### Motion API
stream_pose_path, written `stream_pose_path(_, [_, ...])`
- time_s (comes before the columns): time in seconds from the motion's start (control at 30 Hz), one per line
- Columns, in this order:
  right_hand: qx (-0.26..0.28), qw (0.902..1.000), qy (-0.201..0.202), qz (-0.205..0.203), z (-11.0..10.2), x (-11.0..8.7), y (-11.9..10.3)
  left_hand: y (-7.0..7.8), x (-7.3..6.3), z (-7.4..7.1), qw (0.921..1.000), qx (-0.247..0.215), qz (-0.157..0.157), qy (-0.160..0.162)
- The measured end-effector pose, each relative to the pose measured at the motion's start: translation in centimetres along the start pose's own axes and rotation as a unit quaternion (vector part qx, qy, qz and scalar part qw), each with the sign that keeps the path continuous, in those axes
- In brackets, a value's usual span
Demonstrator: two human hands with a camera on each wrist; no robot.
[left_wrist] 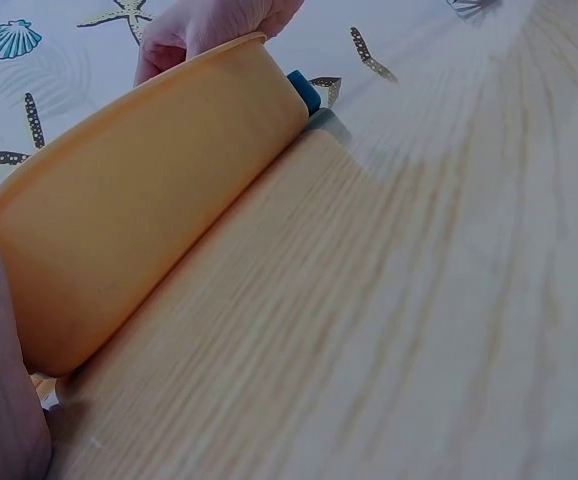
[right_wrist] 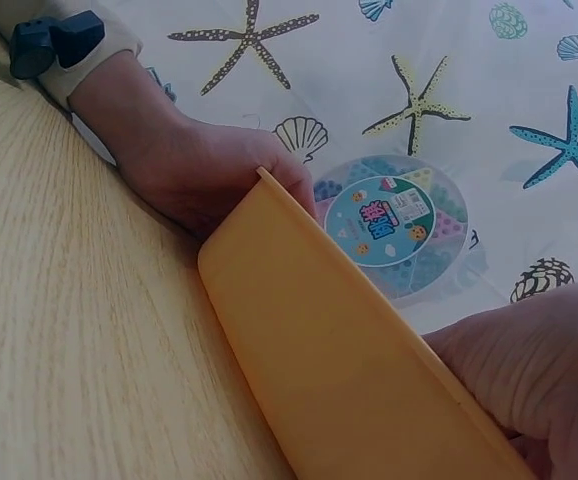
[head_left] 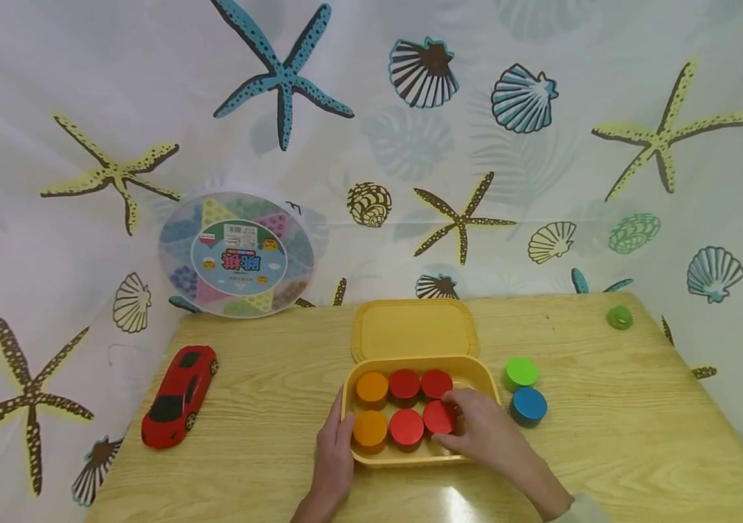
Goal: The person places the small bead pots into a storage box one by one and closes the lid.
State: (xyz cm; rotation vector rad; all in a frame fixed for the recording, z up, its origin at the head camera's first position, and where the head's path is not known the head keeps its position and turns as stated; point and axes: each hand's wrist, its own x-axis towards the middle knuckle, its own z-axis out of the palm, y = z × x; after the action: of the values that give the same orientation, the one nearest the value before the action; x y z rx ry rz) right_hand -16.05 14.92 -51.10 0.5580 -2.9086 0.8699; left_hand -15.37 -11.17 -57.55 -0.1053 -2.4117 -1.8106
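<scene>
A yellow plastic box (head_left: 423, 463) sits on the table with two orange round blocks (head_left: 371, 430) at its left end. Several red round blocks (head_left: 406, 428) stand to the right of them in two rows. My left hand (head_left: 335, 450) holds the left end of the box, thumb by the rim; the left wrist view shows the box's outer wall (left_wrist: 159, 190). Inside the box, my right hand (head_left: 492, 432) pinches the front-right red block (head_left: 439, 416) between thumb and fingers. Its fingertips are hidden behind the wall in the right wrist view.
Behind the box lies its yellow lid (head_left: 415, 330). Green (head_left: 521, 373) and blue (head_left: 529, 406) round blocks stand to the right. A red toy car (head_left: 178, 397) is at left, a round game package (head_left: 240, 254) leans behind, and a small green object (head_left: 619, 317) sits back right.
</scene>
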Motion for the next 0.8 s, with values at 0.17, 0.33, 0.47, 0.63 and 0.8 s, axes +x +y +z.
stream_pose_path(0.17, [0.002,1.0,-0.004,-0.008,-0.2,0.0,0.1,0.0,0.0,0.1,1.0,0.001,0.001,0.001])
stream_pose_path(0.33, [0.001,0.9999,-0.015,-0.008,-0.3,0.0,0.1,0.0,0.0,0.1,1.0,-0.003,0.0,0.002])
stream_pose_path(0.47, [0.023,0.999,-0.034,-0.015,-0.7,-0.1,0.1,0.1,0.0,0.1,1.0,-0.002,-0.003,-0.001])
stream_pose_path(0.63, [0.097,0.9952,-0.014,-0.011,-2.0,-0.2,0.5,0.2,-0.1,0.1,1.0,0.002,-0.004,-0.004])
stream_pose_path(0.8, [0.105,0.9889,0.096,-0.043,-3.9,0.3,2.0,0.1,0.0,0.1,1.0,0.008,-0.004,0.0])
